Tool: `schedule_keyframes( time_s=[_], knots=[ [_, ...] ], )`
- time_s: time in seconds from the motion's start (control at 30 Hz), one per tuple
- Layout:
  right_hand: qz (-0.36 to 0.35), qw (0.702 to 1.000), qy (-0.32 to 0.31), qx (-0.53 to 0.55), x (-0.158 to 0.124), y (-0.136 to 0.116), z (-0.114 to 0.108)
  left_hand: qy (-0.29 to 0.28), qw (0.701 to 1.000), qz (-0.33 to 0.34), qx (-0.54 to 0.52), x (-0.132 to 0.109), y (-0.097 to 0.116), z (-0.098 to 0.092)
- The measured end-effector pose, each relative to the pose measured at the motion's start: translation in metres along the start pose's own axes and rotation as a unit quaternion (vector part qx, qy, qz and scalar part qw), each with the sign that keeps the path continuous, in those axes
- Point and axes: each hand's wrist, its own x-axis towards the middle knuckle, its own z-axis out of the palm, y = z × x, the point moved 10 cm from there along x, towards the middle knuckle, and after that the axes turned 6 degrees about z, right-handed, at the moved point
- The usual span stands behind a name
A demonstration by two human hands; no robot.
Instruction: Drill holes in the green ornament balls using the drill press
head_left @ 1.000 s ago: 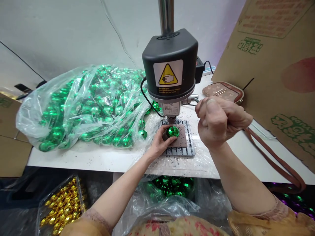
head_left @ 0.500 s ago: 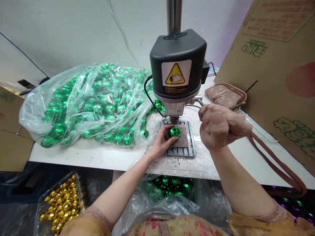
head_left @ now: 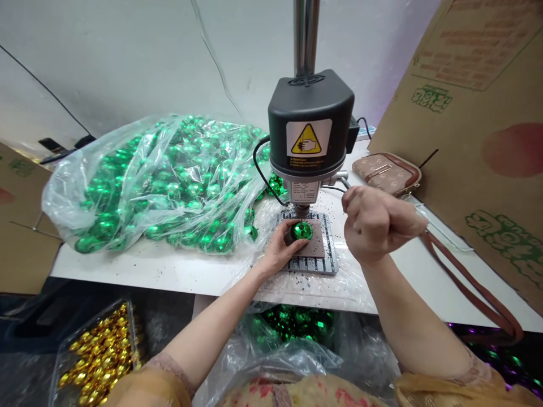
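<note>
A black bench drill press with a yellow warning label stands on the white table. Beneath its chuck, a shiny green faceted ball rests on a brown board over the slotted metal base. My left hand grips that ball from the left, thumb in front and fingers behind. The drill bit is at the ball's top; how deep it reaches I cannot tell. To the right, my right hand is closed around the drill press lever, most of which the fist hides.
A clear plastic bag full of green balls lies left of the drill press. At the right are a patterned purse and a cardboard box. Gold balls fill a bin at lower left; more green balls lie below the table edge.
The view has shifted slightly, with the drill press lower in the picture. Both hands keep their holds on the ball and the lever.
</note>
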Motion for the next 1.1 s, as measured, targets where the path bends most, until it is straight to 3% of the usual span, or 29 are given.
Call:
schedule_keyframes(
  time_s=[0.13,0.2,0.27,0.3,0.37,0.47,0.53,0.6,0.67,0.73,0.77,0.83,0.9,1.0,1.1],
  knots=[
    [0.116,0.993,0.033,-0.012,0.03,0.009,0.007,0.039,0.999,-0.003,0.023,-0.001,0.007,-0.007],
    [0.154,0.988,0.03,-0.012,0.04,0.013,0.011,0.081,0.995,-0.004,0.062,-0.012,0.017,-0.019],
    [0.169,0.985,0.021,-0.007,0.044,0.016,0.012,0.075,0.992,0.015,0.103,-0.031,0.034,-0.024],
    [0.171,0.985,0.019,-0.004,0.044,0.017,0.011,0.035,0.991,0.036,0.121,-0.044,0.044,-0.021],
    [0.172,0.985,0.017,0.003,0.043,0.019,0.009,-0.109,0.974,0.102,0.171,-0.078,0.066,0.001],
    [0.172,0.985,0.022,0.008,0.039,0.021,0.006,-0.314,0.871,0.218,0.307,-0.141,0.084,0.031],
    [0.168,0.986,0.024,0.003,0.038,0.021,0.006,-0.343,0.825,0.277,0.354,-0.162,0.093,0.031],
    [0.158,0.987,0.027,-0.006,0.037,0.018,0.006,-0.281,0.844,0.309,0.338,-0.151,0.104,0.014],
    [0.145,0.989,0.029,-0.011,0.037,0.015,0.007,-0.171,0.882,0.308,0.312,-0.119,0.109,-0.019],
    [0.134,0.99,0.033,-0.01,0.036,0.012,0.006,-0.083,0.901,0.272,0.327,-0.077,0.099,-0.053],
    [0.131,0.991,0.033,-0.009,0.036,0.012,0.007,-0.068,0.9,0.249,0.352,-0.058,0.089,-0.065],
    [0.126,0.991,0.032,-0.008,0.036,0.012,0.007,-0.104,0.881,0.168,0.43,-0.022,0.059,-0.08],
    [0.125,0.992,0.027,-0.009,0.036,0.012,0.007,-0.163,0.841,0.077,0.51,-0.002,0.026,-0.091],
    [0.126,0.992,0.026,-0.009,0.036,0.013,0.006,-0.22,0.782,-0.006,0.583,0.004,-0.005,-0.099],
    [0.134,0.991,0.027,-0.009,0.035,0.014,0.005,-0.211,0.773,-0.017,0.598,0.0,-0.009,-0.099]
  ],
)
